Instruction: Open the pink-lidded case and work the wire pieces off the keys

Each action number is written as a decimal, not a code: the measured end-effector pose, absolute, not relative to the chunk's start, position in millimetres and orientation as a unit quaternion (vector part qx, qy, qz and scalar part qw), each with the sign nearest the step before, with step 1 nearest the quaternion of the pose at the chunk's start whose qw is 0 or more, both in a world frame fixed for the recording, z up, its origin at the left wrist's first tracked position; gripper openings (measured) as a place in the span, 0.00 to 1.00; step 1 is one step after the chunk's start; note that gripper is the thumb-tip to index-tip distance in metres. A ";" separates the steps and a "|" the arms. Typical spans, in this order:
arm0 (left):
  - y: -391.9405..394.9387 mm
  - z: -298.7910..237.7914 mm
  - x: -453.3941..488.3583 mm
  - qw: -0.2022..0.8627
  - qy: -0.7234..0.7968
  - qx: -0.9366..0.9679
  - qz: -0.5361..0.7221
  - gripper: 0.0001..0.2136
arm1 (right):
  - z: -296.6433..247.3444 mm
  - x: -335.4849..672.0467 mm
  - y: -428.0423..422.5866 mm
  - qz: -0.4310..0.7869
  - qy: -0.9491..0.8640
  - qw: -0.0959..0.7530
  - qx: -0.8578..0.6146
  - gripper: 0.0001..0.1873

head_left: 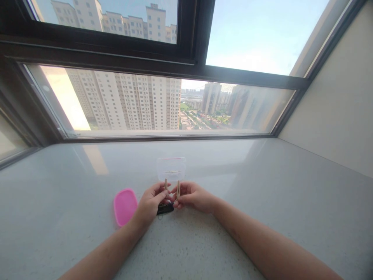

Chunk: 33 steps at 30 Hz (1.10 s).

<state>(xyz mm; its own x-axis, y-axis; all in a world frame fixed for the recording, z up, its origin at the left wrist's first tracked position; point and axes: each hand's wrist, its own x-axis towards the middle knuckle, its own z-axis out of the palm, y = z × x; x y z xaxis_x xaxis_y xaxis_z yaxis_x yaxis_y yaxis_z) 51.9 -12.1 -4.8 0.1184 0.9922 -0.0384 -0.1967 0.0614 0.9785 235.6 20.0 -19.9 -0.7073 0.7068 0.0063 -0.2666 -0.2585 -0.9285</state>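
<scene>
My left hand pinches a small wooden stick upright between finger and thumb. My right hand holds a similar wooden stick the same way, a short gap from the first. Both sticks stand just in front of a clear plastic case with a pink rim at its far edge and a thin pale item inside. A black object lies under my hands, partly hidden by them. Left of my left hand lies a pink rounded lid.
All of this rests on a pale speckled stone sill. Its far side meets a dark-framed window looking onto high-rise buildings. A beige wall closes off the right side.
</scene>
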 end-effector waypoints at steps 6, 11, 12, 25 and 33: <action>-11.9 -7.2 51.9 0.608 0.412 0.424 0.530 0.15 | -20.2 235.4 21.7 0.771 -0.520 0.305 -0.203 0.20; -6.3 -12.0 44.0 0.569 0.432 0.405 0.571 0.14 | -20.4 236.8 22.0 0.770 -0.520 0.306 -0.208 0.20; -5.8 -12.6 43.2 0.567 0.434 0.404 0.572 0.13 | -20.3 236.6 21.9 0.768 -0.520 0.309 -0.209 0.20; -8.2 -8.0 49.3 0.608 0.415 0.448 0.507 0.18 | -21.1 231.6 18.8 0.725 -0.563 0.338 -0.205 0.34; -4.2 -8.9 46.6 0.561 0.417 0.512 0.500 0.30 | -17.2 231.6 16.5 0.713 -0.575 0.333 -0.225 0.39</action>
